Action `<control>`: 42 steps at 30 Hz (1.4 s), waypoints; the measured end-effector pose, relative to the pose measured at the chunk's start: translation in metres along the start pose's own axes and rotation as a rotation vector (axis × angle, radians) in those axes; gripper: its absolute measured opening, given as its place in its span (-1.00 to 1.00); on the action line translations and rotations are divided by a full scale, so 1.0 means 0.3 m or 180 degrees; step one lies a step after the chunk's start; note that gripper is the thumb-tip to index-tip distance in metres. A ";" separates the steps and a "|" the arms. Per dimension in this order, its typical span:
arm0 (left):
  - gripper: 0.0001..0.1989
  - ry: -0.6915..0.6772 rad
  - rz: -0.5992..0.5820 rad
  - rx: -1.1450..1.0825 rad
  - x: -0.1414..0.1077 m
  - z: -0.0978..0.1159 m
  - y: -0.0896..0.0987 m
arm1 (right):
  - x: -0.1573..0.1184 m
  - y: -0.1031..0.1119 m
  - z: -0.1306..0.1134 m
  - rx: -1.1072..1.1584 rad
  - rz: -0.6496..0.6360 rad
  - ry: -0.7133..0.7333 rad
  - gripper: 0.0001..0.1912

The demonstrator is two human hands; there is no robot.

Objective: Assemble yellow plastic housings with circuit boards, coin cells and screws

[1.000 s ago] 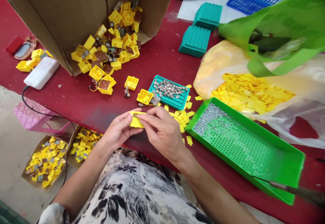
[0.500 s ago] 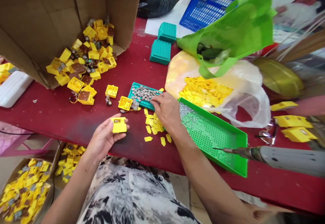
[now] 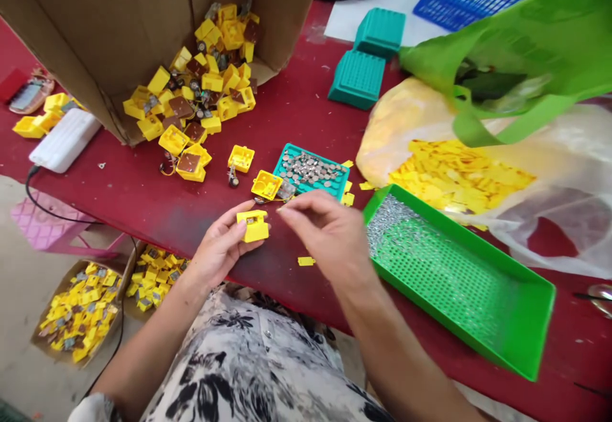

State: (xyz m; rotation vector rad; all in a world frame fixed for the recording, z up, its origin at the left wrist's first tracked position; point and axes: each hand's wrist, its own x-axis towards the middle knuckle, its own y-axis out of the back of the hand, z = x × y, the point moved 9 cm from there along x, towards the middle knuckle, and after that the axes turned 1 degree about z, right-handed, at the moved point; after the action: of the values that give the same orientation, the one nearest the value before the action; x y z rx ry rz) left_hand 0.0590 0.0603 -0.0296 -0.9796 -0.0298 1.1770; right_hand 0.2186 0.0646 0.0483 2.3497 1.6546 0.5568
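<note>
My left hand grips a small yellow plastic case, its open compartment facing up and a bit of metal showing inside. Just to the right of the case, my right hand has thumb and forefinger pinched together; whatever is between the fingertips is too small to make out. Behind the hands sits a teal tray of silver button cells. An open yellow case with wires and a grey part lies near the tray's left corner. One yellow cover piece shows below my right hand, which hides others.
A cardboard box holds a heap of yellow cases. At right are a green tray of small metal parts and a plastic bag of yellow pieces. Teal trays lie behind. Filled boxes stand on the floor.
My right hand has left the button cell tray and come left, close to the yellow case. My left hand still holds the case. The view has shifted left and closer.
</note>
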 end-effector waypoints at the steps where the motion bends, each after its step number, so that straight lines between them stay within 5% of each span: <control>1: -0.59 -0.0027 0.0012 -0.0019 0.000 0.000 0.001 | -0.024 -0.037 -0.011 0.0255 -0.0115 -0.0101 -0.89; 8: -0.57 -0.0099 -0.0039 -0.0028 0.001 -0.009 -0.009 | -0.065 -0.147 0.059 0.0630 -0.0350 -0.0747 -0.83; 20: -0.51 -0.0354 -0.0034 0.0350 -0.001 -0.008 -0.008 | -0.060 -0.129 0.012 -0.0013 -0.0372 -0.0360 -0.84; 26: -0.50 -0.0319 -0.0121 0.0436 0.000 -0.011 -0.006 | -0.046 -0.138 0.058 0.0254 -0.0531 -0.0634 -0.83; 35: -0.59 -0.0173 -0.0290 0.0355 -0.012 -0.009 -0.023 | -0.041 -0.156 0.095 0.0604 -0.0892 -0.1027 -0.56; 39: -0.57 -0.0146 -0.0039 0.0411 -0.023 0.004 -0.022 | -0.043 -0.094 0.096 0.0982 -0.0588 -0.0947 -0.62; 42: -0.61 -0.0190 0.0245 0.0573 -0.032 0.022 -0.009 | -0.051 0.013 0.095 0.0539 -0.0010 -0.0604 -0.77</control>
State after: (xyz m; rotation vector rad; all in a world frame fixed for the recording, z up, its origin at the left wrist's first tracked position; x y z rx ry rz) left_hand 0.0538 0.0569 -0.0195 -0.7929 0.0659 1.2565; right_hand 0.2294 0.0499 0.0212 2.4281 1.6767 0.1916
